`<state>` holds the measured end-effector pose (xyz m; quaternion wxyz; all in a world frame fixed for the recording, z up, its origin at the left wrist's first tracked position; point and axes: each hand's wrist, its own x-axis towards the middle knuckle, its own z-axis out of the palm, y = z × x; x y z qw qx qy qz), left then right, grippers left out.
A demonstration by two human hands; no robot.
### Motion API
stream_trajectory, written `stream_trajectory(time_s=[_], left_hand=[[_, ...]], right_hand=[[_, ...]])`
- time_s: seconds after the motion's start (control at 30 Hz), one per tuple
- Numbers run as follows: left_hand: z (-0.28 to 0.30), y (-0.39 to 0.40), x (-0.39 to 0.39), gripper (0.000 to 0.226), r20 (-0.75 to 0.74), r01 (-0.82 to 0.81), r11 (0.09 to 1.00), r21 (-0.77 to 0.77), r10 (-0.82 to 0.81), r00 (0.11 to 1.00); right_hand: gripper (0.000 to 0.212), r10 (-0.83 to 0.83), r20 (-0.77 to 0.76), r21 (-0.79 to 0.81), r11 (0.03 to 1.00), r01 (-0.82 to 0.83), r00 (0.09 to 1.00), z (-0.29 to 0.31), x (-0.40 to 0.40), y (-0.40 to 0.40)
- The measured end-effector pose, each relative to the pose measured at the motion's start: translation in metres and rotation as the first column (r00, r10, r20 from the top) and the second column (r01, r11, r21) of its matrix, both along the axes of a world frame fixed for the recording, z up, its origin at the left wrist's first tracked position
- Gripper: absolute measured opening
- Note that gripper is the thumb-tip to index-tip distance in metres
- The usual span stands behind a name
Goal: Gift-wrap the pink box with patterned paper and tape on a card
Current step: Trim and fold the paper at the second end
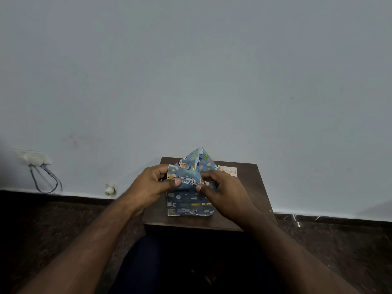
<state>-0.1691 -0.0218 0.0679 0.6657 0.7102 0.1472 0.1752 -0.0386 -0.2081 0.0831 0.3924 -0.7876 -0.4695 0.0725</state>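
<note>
The box stands on a small dark wooden table (250,200), covered in blue patterned paper (186,200) printed with animals; no pink shows. At its top end a triangular paper flap (196,159) stands up. My left hand (152,183) grips the box's upper left corner, thumb on the folded paper. My right hand (220,187) pinches the folded paper at the upper right, thumb and fingers curled over the crease. A pale card (229,171) lies on the table behind my right hand, partly hidden.
The table stands against a pale grey wall. At the left, a wall socket (35,158) with hanging cables (45,179), and a small white fitting (110,189) near the skirting. Dark floor surrounds the table; my knees are below its front edge.
</note>
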Motion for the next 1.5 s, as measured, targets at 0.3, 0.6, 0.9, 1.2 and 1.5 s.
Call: stream_trajectory(time_s=[0.3,0.6,0.9,1.2,1.5], left_hand=[[0.0,-0.002,0.003,0.034,0.039,-0.048,0.994,-0.094,0.052,0.998],[-0.003,-0.006,0.007,0.02,0.078,-0.098,0.991,-0.09,0.105,0.991],[-0.005,-0.006,0.003,0.015,0.064,-0.137,0.99,0.038,0.134,0.989],[-0.002,-0.006,-0.001,0.037,0.048,-0.124,0.99,-0.062,0.127,0.991],[0.003,-0.01,0.007,0.01,0.054,-0.236,0.972,-0.014,0.237,0.97]], right_hand=[[0.03,-0.054,-0.021,0.022,0.998,0.054,0.998,-0.007,-0.005,0.002],[0.044,0.052,-0.064,0.064,0.997,-0.048,0.997,0.023,0.0,0.02],[0.019,0.003,0.038,0.11,0.994,-0.007,0.999,0.024,-0.003,0.024],[0.047,-0.001,-0.058,0.173,0.985,0.011,0.998,0.019,-0.003,0.02],[0.049,-0.002,-0.097,0.241,0.97,0.026,0.995,0.012,-0.005,0.019]])
